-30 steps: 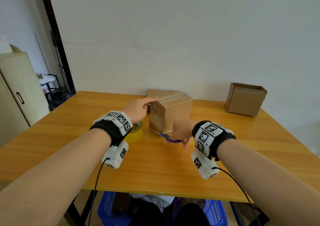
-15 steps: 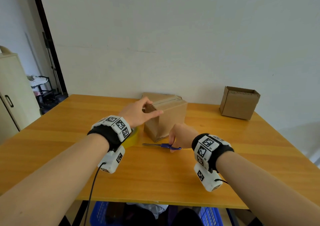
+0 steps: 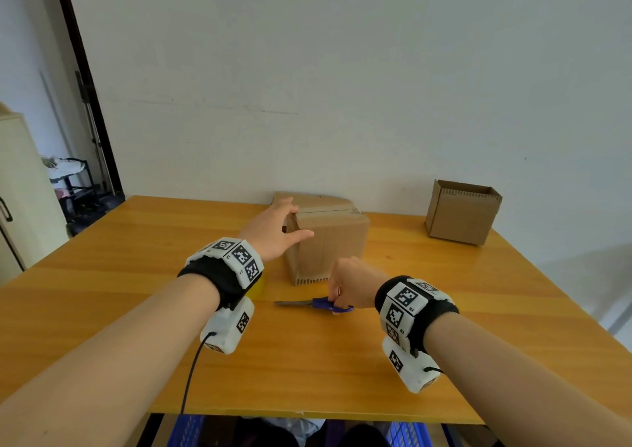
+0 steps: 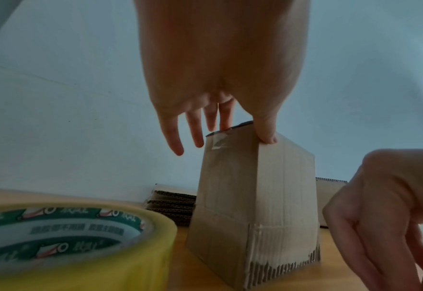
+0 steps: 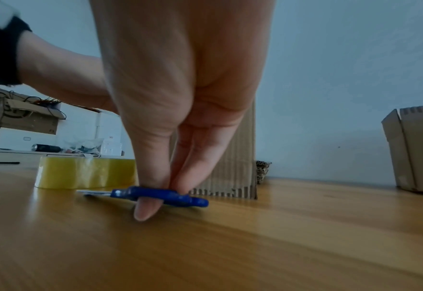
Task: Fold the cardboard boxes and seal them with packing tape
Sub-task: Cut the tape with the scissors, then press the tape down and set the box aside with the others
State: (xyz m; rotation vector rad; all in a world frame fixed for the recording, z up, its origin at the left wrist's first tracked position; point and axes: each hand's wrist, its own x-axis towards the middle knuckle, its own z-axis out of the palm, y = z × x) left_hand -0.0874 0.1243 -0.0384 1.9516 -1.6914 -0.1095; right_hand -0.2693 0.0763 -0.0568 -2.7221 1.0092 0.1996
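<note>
The taped box (image 3: 328,244) stands on the table (image 3: 136,275), its upper near-left corner touched by the spread, nearly straight fingers (image 4: 173,137) of the left hand (image 3: 273,232). Just in front of the box, blue-handled scissors (image 3: 313,304) are pinched by the right hand (image 3: 350,284), fingers pointing down. The tape roll (image 4: 76,242) lies left of the box.
</note>
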